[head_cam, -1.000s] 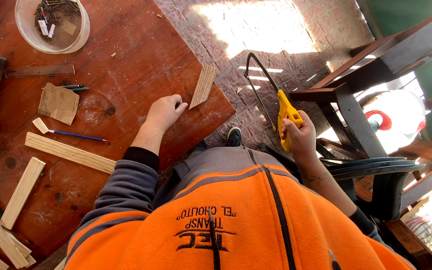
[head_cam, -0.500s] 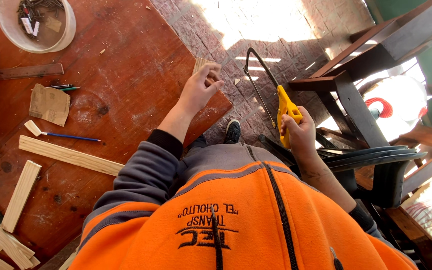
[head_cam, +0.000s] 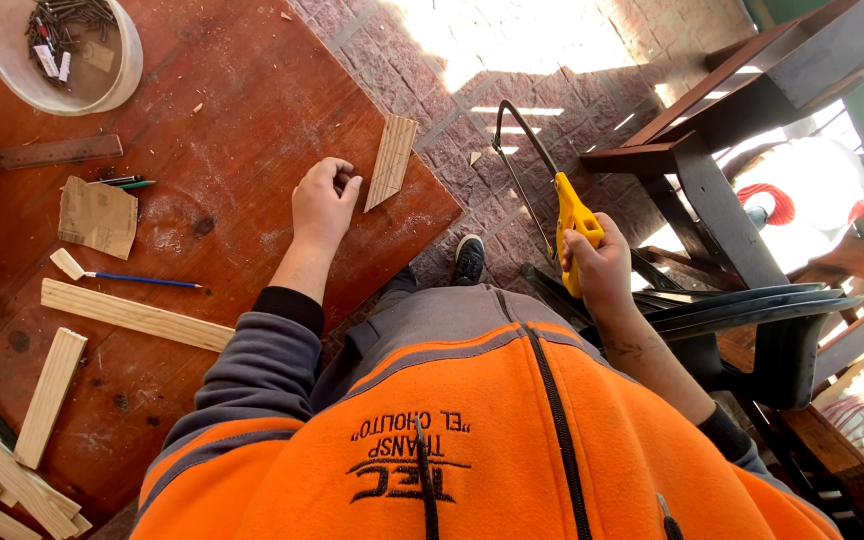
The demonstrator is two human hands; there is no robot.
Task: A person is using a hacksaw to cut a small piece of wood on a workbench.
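Note:
My left hand [head_cam: 323, 203] rests on the reddish wooden board [head_cam: 232, 110] with its fingers curled, just left of a short light wood strip [head_cam: 392, 160] that lies near the board's edge. It holds nothing. My right hand [head_cam: 597, 262] grips the yellow handle of a hacksaw [head_cam: 542, 185] off the board, above the brick floor, with the black frame pointing away from me. My orange vest fills the bottom of the view.
A white bowl of nails [head_cam: 62, 50] sits at the board's far left. A sandpaper piece [head_cam: 97, 215], a blue-handled tool [head_cam: 137, 280] and several wood slats [head_cam: 132, 315] lie on the left. Dark wooden chairs [head_cam: 752, 120] stand right.
My left hand went out to the short wood strip at the board's edge, then drew back to just left of it. The saw hand stayed roughly where it was.

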